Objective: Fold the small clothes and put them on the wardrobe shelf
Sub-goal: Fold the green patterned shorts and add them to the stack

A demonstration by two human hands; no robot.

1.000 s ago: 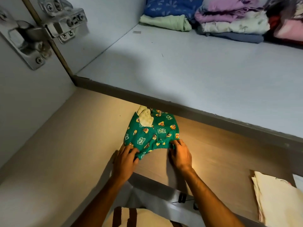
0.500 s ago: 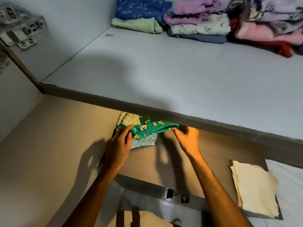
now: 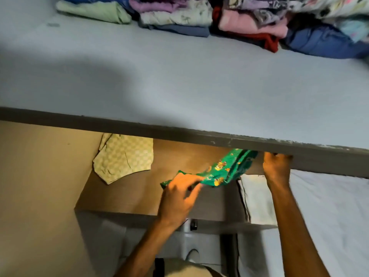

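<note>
Two hands carry my green printed garment point(image 3: 225, 169) between them: left of my left hand point(image 3: 180, 193) lies a checked yellow cloth point(image 3: 123, 157); that hand pinches the garment's near end, while my right hand point(image 3: 276, 167) grips its far end under the shelf edge point(image 3: 179, 136).

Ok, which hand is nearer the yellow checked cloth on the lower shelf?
Left. The left hand holds the green printed garment just right of the yellow checked cloth. The right hand is farther right, up at the upper shelf's front edge.
</note>
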